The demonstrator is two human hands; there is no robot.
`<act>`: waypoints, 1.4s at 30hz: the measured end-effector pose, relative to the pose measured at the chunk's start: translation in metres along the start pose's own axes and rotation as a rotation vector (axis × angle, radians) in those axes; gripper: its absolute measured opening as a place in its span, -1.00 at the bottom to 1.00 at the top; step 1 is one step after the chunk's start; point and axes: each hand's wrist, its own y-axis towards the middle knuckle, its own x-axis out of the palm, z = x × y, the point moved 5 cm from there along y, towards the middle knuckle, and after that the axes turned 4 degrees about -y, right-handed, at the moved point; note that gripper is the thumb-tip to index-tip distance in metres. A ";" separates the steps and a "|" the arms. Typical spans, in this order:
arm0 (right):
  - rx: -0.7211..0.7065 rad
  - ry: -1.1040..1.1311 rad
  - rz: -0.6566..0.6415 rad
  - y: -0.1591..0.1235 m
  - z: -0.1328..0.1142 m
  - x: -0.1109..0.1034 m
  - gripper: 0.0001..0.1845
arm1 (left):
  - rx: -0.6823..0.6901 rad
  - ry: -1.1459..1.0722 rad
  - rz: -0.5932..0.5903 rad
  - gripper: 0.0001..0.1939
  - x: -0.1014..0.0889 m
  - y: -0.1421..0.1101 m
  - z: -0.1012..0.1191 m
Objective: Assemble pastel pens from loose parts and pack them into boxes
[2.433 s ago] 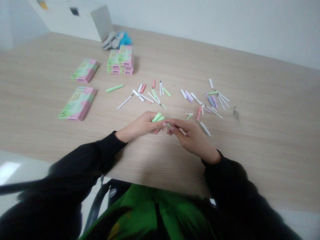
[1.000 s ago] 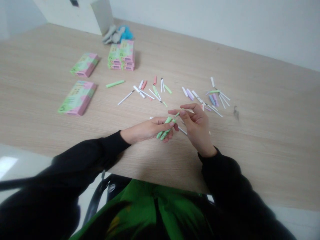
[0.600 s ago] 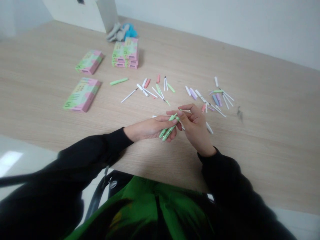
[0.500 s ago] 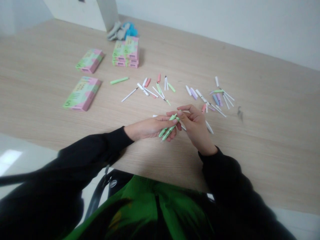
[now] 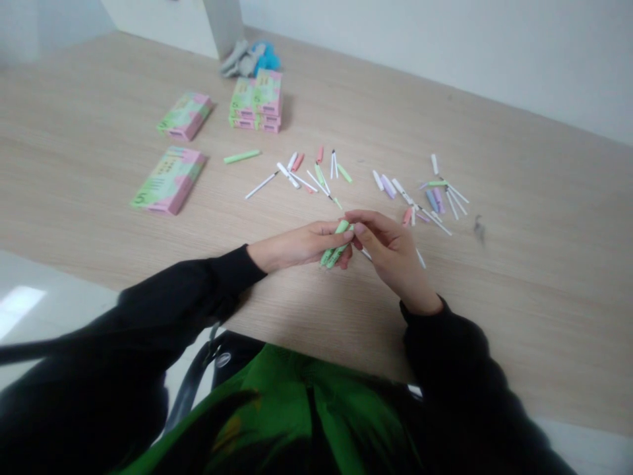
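My left hand [image 5: 297,243] is closed around green pen barrels [image 5: 334,248], which stick out past its fingertips. My right hand [image 5: 390,254] meets it from the right, thumb and forefinger pinched on the upper end of the green pieces. A thin white refill [image 5: 366,254] shows just under my right fingers. Both hands hover low over the wooden table [image 5: 519,277], near its front edge.
Loose pen parts lie scattered beyond my hands: white refills, green, pink and purple caps [image 5: 321,175], and a second cluster [image 5: 435,198] to the right. A single green barrel [image 5: 241,156] lies apart. Pink-green boxes [image 5: 169,179] [image 5: 185,115] and a stack [image 5: 256,100] sit left.
My right hand has come in from a raised, open-fingered pose and pinched onto the green pieces in my left hand. The view has shifted slightly.
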 end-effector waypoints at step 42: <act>0.075 -0.933 -0.100 -0.011 0.011 -0.029 -0.85 | 0.186 0.270 0.251 -0.62 -0.023 -0.012 0.022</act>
